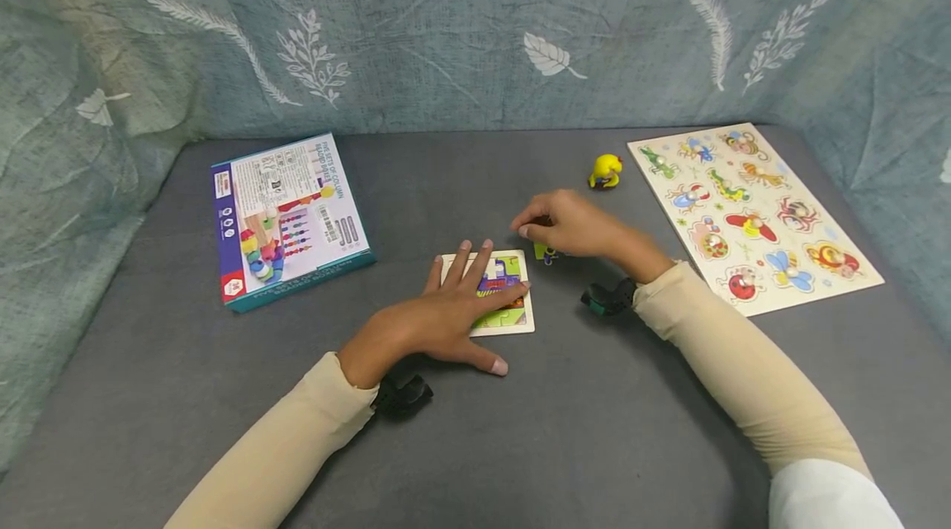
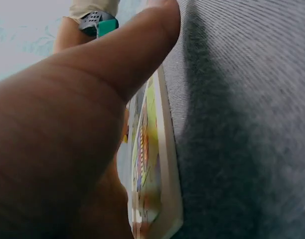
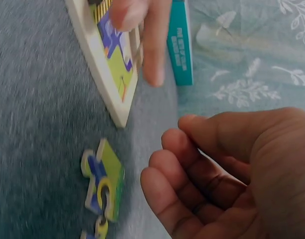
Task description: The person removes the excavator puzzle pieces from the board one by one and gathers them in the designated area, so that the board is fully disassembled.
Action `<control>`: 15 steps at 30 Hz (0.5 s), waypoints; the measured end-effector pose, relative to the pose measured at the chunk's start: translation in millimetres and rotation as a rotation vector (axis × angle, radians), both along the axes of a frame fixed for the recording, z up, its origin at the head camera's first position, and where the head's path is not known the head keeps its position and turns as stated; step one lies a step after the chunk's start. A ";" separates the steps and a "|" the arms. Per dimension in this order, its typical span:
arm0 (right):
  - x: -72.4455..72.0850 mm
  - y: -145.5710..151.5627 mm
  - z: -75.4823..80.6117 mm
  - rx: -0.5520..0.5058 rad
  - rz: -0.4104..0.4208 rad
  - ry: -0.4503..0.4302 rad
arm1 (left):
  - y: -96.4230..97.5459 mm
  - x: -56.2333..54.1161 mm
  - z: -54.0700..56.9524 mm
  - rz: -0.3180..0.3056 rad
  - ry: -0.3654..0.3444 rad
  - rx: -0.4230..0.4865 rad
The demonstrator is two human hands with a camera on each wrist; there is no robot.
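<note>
My left hand (image 1: 449,310) lies with spread fingers over a small framed jigsaw puzzle (image 1: 505,329), its fingertips on the picture. The left wrist view shows the thumb (image 2: 127,55) held off to the side, with the pale puzzle edge (image 2: 168,164) beyond it. To the right of the frame, a green, blue and yellow jigsaw piece (image 3: 112,174) rests on the cloth, with part of another colourful piece (image 3: 100,229) below it at the image edge. Just above them hovers my right hand (image 1: 572,224), fingers loosely bent and nothing visible between thumb and fingertips.
A teal-edged toy box (image 1: 297,219) lies at the left. Behind the right hand stands a small yellow toy figure (image 1: 606,170). A large insect-picture peg board (image 1: 698,182) is at the right. A patterned curtain (image 1: 475,42) hangs along the table's far edge.
</note>
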State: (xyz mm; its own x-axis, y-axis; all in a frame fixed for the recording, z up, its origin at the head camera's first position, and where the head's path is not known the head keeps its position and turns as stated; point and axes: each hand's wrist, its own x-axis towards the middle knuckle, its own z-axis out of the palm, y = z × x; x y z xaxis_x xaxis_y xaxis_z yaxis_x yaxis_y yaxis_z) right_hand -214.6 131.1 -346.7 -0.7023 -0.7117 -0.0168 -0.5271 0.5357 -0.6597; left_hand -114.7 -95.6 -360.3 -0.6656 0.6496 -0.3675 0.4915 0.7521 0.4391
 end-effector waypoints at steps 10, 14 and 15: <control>8.5 -15.0 -6.2 -0.135 0.031 -0.144 | -0.5 -1.0 -7.1 -0.003 -0.009 0.003; 10.3 -18.3 -9.5 -0.124 0.052 -0.144 | -0.5 -1.1 -8.1 -0.002 -0.008 0.002; 11.0 -18.8 -10.0 -0.117 0.052 -0.145 | -0.5 -1.2 -8.2 -0.002 -0.009 -0.001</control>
State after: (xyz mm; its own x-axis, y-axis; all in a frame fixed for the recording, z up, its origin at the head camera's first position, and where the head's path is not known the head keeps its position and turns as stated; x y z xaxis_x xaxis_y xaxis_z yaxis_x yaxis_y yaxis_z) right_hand -203.6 112.3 -356.7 -0.6606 -0.7501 -0.0303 -0.4471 0.4256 -0.7868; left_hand -115.9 -96.1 -368.5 -0.6610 0.6506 -0.3739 0.4890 0.7514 0.4431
